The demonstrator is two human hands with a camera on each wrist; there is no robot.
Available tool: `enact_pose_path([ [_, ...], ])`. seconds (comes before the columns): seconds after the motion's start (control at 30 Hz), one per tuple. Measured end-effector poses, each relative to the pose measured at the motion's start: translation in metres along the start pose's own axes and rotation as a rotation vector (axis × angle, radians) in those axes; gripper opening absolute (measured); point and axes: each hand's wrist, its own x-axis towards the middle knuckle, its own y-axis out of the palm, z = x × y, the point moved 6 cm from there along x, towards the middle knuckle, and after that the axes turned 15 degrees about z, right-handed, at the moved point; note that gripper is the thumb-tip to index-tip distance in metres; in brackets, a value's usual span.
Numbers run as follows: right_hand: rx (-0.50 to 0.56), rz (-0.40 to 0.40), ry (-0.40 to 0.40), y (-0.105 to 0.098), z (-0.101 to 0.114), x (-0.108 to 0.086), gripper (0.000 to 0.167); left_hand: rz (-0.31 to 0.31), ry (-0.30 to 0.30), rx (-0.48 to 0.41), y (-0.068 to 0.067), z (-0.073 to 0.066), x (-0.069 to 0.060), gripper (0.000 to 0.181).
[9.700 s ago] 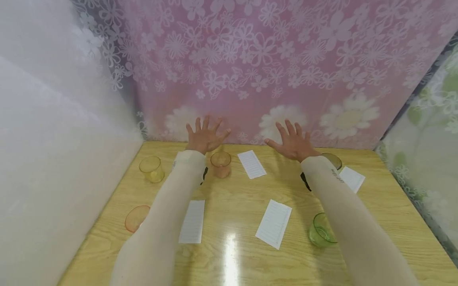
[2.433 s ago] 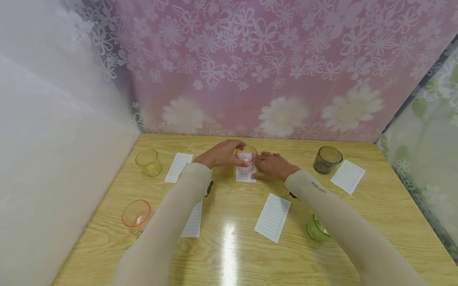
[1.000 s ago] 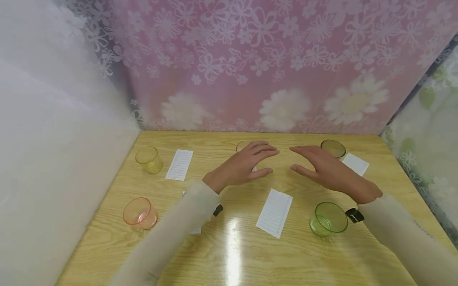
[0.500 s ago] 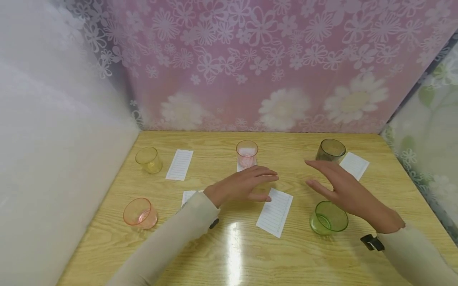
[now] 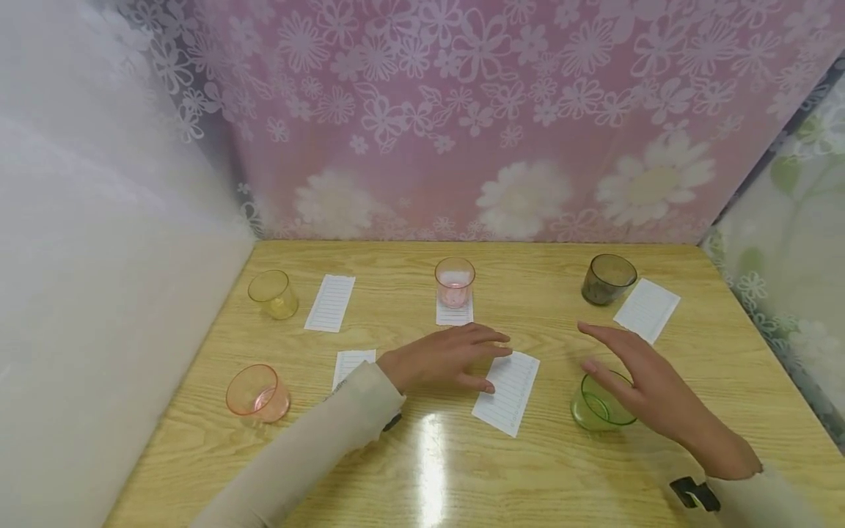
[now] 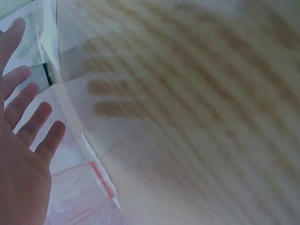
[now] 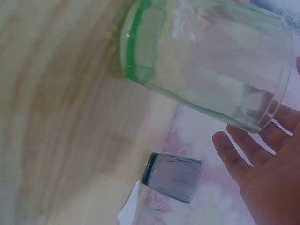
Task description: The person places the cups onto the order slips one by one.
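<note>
My left hand point(image 5: 449, 359), its fingers apart and holding nothing, hovers beside and partly over a lined paper sheet point(image 5: 511, 400) at the table's middle. Loosely bent, the fingers of my right hand point(image 5: 653, 385) hang at the rim of a green clear cup point(image 5: 597, 411); whether they touch it I cannot tell. The right wrist view shows the same green cup point(image 7: 206, 56) close up, with open fingers point(image 7: 243, 145) near its rim. A pink cup point(image 5: 455, 282) stands upright on another lined sheet point(image 5: 454, 317) at the back middle.
A dark grey cup point(image 5: 609, 279) stands beside a paper sheet point(image 5: 647, 309) at the back right. On the left are a yellow cup point(image 5: 273, 295), a pinkish-orange cup point(image 5: 259, 394) and more lined sheets point(image 5: 330, 303). A flowered pink cloth point(image 5: 409, 198) rises behind the wooden table point(image 5: 396, 477).
The pink cup, earlier left of its sheet, was moved onto the sheet with the left hand and let go. Both hands have since drawn back toward me, the right one to the green cup.
</note>
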Motion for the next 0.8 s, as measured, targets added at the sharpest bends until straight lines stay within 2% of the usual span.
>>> enact_pose_path([
  [0.27,-0.016,-0.039,0.024,0.006,0.001,-0.015,0.064,0.018,0.008,0.03,0.011,0.0,-0.002,0.076],
  [0.43,-0.03,-0.049,0.004,0.011,0.001,-0.025,0.068,0.019,0.009,0.02,0.016,0.0,-0.004,0.078],
  [0.8,0.022,-0.042,0.004,0.021,-0.012,-0.045,0.092,0.053,-0.014,0.008,0.02,-0.001,-0.005,0.078],
])
